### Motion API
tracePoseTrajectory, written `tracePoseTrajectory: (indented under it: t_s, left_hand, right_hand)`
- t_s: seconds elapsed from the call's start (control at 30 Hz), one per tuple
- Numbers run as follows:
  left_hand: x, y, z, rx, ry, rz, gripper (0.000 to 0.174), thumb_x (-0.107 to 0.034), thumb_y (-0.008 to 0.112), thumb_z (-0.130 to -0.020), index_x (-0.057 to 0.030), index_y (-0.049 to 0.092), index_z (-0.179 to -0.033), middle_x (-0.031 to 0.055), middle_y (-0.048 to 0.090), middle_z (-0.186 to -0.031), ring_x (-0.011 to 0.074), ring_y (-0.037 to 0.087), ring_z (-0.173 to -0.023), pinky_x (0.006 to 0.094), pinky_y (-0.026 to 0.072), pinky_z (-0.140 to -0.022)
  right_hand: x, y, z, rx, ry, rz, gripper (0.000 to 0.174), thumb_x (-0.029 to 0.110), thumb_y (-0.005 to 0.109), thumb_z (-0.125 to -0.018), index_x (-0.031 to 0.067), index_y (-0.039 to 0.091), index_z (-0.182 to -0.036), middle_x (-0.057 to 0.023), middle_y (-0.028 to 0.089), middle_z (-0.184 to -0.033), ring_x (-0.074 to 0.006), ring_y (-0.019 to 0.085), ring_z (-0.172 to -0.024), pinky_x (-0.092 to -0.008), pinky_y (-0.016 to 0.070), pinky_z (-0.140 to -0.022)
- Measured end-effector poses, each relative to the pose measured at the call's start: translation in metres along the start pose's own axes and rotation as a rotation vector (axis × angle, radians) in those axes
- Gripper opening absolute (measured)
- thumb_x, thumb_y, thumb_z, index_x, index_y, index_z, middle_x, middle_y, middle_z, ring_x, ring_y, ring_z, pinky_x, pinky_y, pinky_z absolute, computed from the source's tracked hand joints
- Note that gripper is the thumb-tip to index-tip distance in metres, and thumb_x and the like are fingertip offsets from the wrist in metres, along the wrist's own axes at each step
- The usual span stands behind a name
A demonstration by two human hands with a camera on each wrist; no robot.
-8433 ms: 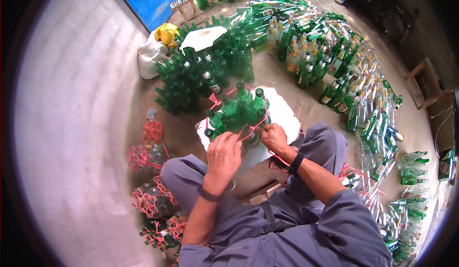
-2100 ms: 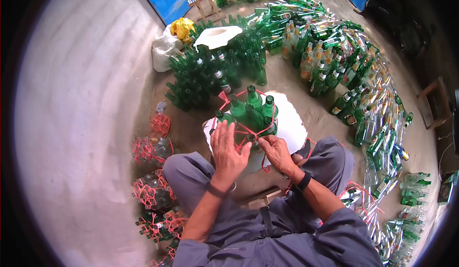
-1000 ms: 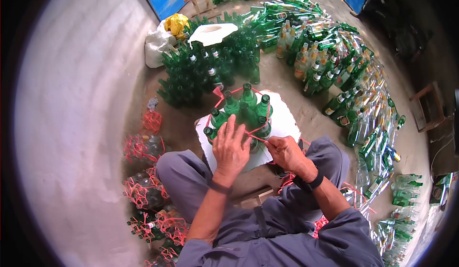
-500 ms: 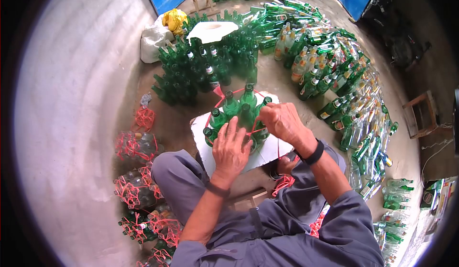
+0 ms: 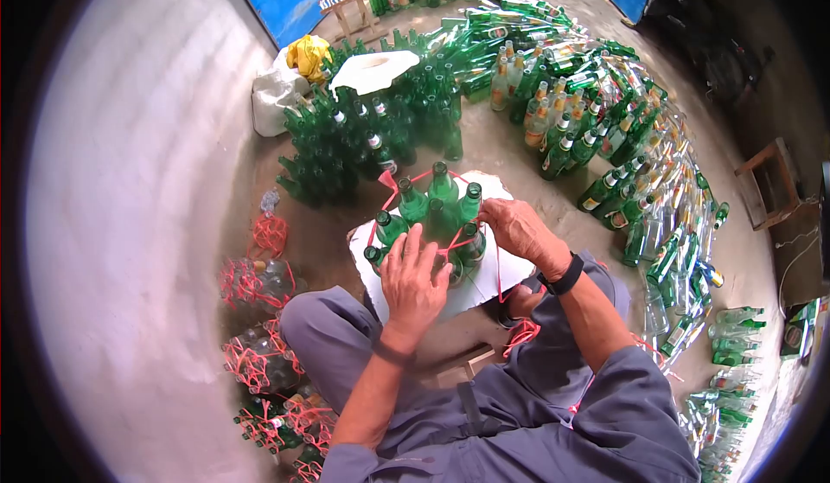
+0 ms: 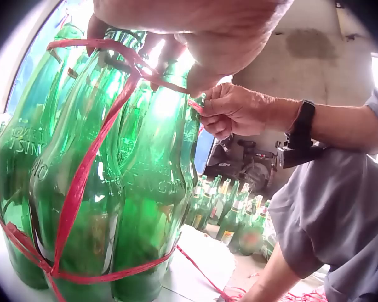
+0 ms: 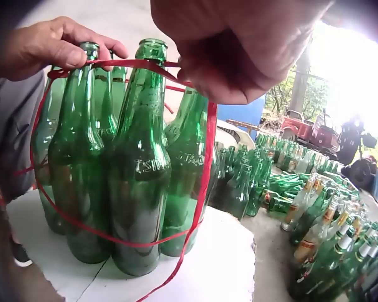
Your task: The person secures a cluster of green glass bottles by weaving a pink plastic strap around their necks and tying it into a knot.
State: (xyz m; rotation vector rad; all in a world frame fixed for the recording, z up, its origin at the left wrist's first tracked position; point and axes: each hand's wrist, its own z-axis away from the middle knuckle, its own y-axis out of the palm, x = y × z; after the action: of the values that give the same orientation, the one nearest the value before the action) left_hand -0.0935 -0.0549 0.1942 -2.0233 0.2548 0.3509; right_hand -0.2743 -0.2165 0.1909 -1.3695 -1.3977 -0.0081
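Observation:
Several upright green bottles (image 5: 442,185) (image 6: 82,182) (image 7: 138,176) stand grouped on a white board (image 5: 510,267) (image 7: 94,286). Red twine (image 6: 82,170) (image 7: 205,157) circles the group low down and also runs around the necks. The left hand (image 5: 412,286) (image 6: 201,25) (image 7: 60,47) rests on the near-left bottle necks, its fingers extended over them and the twine. At the right side of the necks, the right hand (image 5: 523,234) (image 6: 239,110) (image 7: 239,50) pinches the twine with curled fingers; a loose length hangs below it.
Twine-wrapped bundles (image 5: 255,280) lie along the left wall. Massed green bottles (image 5: 328,141) stand ahead, a white piece (image 5: 372,72) on top, near a white sack (image 5: 272,102). Many more bottles (image 5: 666,180) curve down the right, beside a wooden frame (image 5: 769,185).
The right hand moved from near the front necks up to the group's right side, then slightly down and outward, with twine in its fingers. The left hand stays at the near-left necks.

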Motion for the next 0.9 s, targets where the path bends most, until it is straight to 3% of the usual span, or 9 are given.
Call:
tracePoseTrajectory:
  t_s: [0.27, 0.33, 0.37, 0.5, 0.57, 0.6, 0.73, 0.8, 0.9]
  left_hand:
    - [-0.013, -0.018, -0.014, 0.067, 0.128, -0.156, 0.039, -0.021, 0.077, -0.082, -0.0028, 0.070, -0.116, 0.0136, 0.058, -0.139, 0.0367, 0.045, -0.137, 0.0531, 0.0323, -0.113]
    - [-0.020, -0.023, -0.024, 0.068, 0.164, -0.116, 0.041, -0.021, 0.077, -0.083, -0.0018, 0.068, -0.119, 0.0147, 0.061, -0.133, 0.0370, 0.048, -0.135, 0.0520, 0.0341, -0.112]
    - [-0.022, -0.024, -0.031, 0.065, 0.189, -0.074, 0.043, -0.021, 0.076, -0.084, -0.0009, 0.066, -0.121, 0.0158, 0.064, -0.127, 0.0372, 0.050, -0.133, 0.0510, 0.0360, -0.111]
    - [-0.014, -0.008, -0.059, 0.246, 0.122, 0.185, 0.055, -0.024, 0.073, -0.089, 0.0020, 0.056, -0.134, 0.0191, 0.067, -0.122, 0.0390, 0.060, -0.120, 0.0490, 0.0434, -0.104]
    - [-0.010, 0.003, -0.071, 0.424, 0.038, 0.424, 0.068, -0.031, 0.071, -0.094, 0.0055, 0.043, -0.144, 0.0231, 0.067, -0.127, 0.0406, 0.065, -0.107, 0.0462, 0.0495, -0.096]
    - [-0.013, 0.001, -0.079, 0.550, -0.050, 0.395, 0.077, -0.038, 0.070, -0.094, 0.0081, 0.036, -0.147, 0.0240, 0.064, -0.135, 0.0401, 0.066, -0.110, 0.0443, 0.0508, -0.097]
    - [-0.014, 0.014, -0.091, 0.556, 0.036, 0.397, 0.080, -0.038, 0.071, -0.093, 0.0079, 0.035, -0.147, 0.0239, 0.063, -0.136, 0.0379, 0.066, -0.112, 0.0416, 0.0509, -0.098]
    - [-0.012, 0.019, -0.094, 0.650, -0.143, 0.362, 0.082, -0.036, 0.071, -0.091, 0.0077, 0.033, -0.148, 0.0240, 0.062, -0.137, 0.0382, 0.066, -0.113, 0.0419, 0.0503, -0.099]
    - [-0.014, 0.025, -0.090, 0.588, -0.113, 0.331, 0.081, -0.033, 0.072, -0.089, 0.0068, 0.034, -0.149, 0.0233, 0.065, -0.133, 0.0394, 0.065, -0.112, 0.0431, 0.0491, -0.101]
  right_hand:
    - [-0.017, -0.001, 0.005, 0.076, 0.022, 0.006, 0.012, 0.012, 0.061, -0.096, 0.0018, 0.065, -0.090, -0.0233, 0.065, -0.081, -0.0450, 0.063, -0.079, -0.0510, 0.0500, -0.069]
    - [-0.023, 0.006, 0.005, 0.046, 0.131, 0.121, 0.019, 0.001, 0.056, -0.082, 0.0007, 0.071, -0.095, -0.0260, 0.069, -0.083, -0.0440, 0.068, -0.080, -0.0508, 0.0534, -0.072]
    - [-0.027, 0.011, 0.005, 0.038, 0.136, 0.120, 0.019, 0.001, 0.056, -0.082, 0.0007, 0.071, -0.095, -0.0260, 0.069, -0.083, -0.0440, 0.068, -0.080, -0.0508, 0.0534, -0.072]
    - [-0.034, 0.031, 0.007, -0.028, 0.248, 0.031, 0.016, 0.011, 0.063, -0.087, 0.0010, 0.073, -0.079, -0.0262, 0.068, -0.076, -0.0446, 0.068, -0.074, -0.0529, 0.0531, -0.070]
    - [-0.036, 0.034, 0.007, 0.040, 0.359, 0.075, 0.023, 0.018, 0.066, -0.090, 0.0007, 0.073, -0.077, -0.0260, 0.068, -0.076, -0.0441, 0.068, -0.075, -0.0528, 0.0529, -0.069]
    - [-0.032, 0.032, 0.006, 0.034, 0.419, 0.069, 0.033, 0.029, 0.069, -0.091, 0.0011, 0.073, -0.074, -0.0258, 0.068, -0.075, -0.0432, 0.068, -0.074, -0.0519, 0.0533, -0.068]
    - [-0.031, 0.033, 0.002, 0.123, 0.584, -0.038, 0.044, 0.044, 0.072, -0.085, 0.0014, 0.074, -0.073, -0.0248, 0.068, -0.073, -0.0414, 0.069, -0.071, -0.0506, 0.0541, -0.067]
    - [-0.036, 0.035, -0.003, 0.153, 0.656, -0.056, 0.045, 0.045, 0.074, -0.083, 0.0005, 0.074, -0.073, -0.0245, 0.069, -0.074, -0.0406, 0.069, -0.072, -0.0505, 0.0541, -0.067]
    - [-0.039, 0.039, -0.007, 0.179, 0.769, -0.069, 0.048, 0.046, 0.078, -0.079, -0.0014, 0.073, -0.072, -0.0238, 0.070, -0.076, -0.0393, 0.070, -0.073, -0.0502, 0.0543, -0.068]
